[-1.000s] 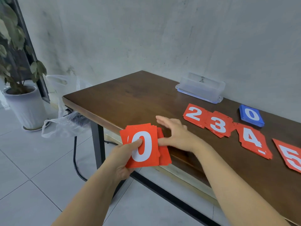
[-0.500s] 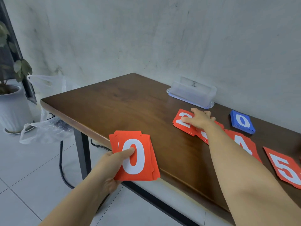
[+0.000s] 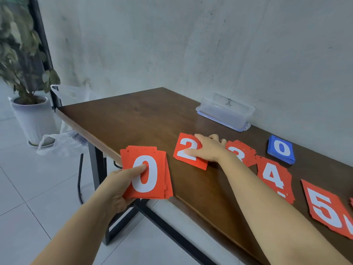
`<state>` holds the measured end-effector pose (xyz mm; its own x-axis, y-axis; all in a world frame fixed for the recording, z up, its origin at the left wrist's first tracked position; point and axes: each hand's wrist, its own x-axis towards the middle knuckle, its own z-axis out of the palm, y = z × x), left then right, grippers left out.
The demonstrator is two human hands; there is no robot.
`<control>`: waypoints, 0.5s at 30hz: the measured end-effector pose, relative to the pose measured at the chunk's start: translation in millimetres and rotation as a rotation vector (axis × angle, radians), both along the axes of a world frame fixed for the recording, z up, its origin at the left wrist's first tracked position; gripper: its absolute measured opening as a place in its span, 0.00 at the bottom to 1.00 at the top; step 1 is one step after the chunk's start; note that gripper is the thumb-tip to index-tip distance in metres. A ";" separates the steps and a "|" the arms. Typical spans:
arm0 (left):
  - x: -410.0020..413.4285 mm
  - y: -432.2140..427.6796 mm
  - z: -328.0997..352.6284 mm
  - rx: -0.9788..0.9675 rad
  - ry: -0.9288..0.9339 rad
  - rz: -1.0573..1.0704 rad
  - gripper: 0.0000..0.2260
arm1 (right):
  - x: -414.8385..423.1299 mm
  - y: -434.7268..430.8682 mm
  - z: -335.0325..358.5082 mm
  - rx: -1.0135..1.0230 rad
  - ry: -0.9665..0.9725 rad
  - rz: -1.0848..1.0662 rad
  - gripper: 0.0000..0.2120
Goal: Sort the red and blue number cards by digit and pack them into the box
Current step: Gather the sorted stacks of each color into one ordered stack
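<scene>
Red 0 stack [image 3: 147,173] pinched in left hand [image 3: 118,188], thumb on top; right hand [image 3: 209,149] flat on 2 pile [image 3: 183,148]. Cards look thin, light, slippery; grip edges.

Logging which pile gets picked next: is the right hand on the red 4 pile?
No, the right hand rests on the red 2 pile; the red 4 pile lies untouched.

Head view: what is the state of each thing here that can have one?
left hand, holds red 0 stack in air
right hand, rests on red 2 stack, grip unclear
red 4 stack, flat, ragged
blue 0 stack, flat on table, untouched
clear box, rim side down, no cards seen inside
</scene>
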<state>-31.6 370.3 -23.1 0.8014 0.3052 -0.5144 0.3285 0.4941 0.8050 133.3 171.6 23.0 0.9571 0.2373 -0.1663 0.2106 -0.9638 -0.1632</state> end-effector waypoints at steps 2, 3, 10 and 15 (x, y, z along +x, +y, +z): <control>-4.5 -4.0 -3.2 -0.016 0.000 0.009 0.22 | -16.7 2.8 -4.7 0.039 0.001 0.059 0.42; -6.7 -5.7 -4.8 -0.026 0.000 0.013 0.23 | -22.9 3.5 -9.0 0.050 -0.005 0.087 0.42; -18.4 -13.9 -9.8 -0.067 0.025 0.012 0.23 | -67.0 6.3 -18.8 0.140 0.010 0.201 0.42; -24.4 -10.9 -1.9 -0.076 0.033 0.010 0.22 | -65.7 -8.9 -28.9 0.330 0.021 0.103 0.44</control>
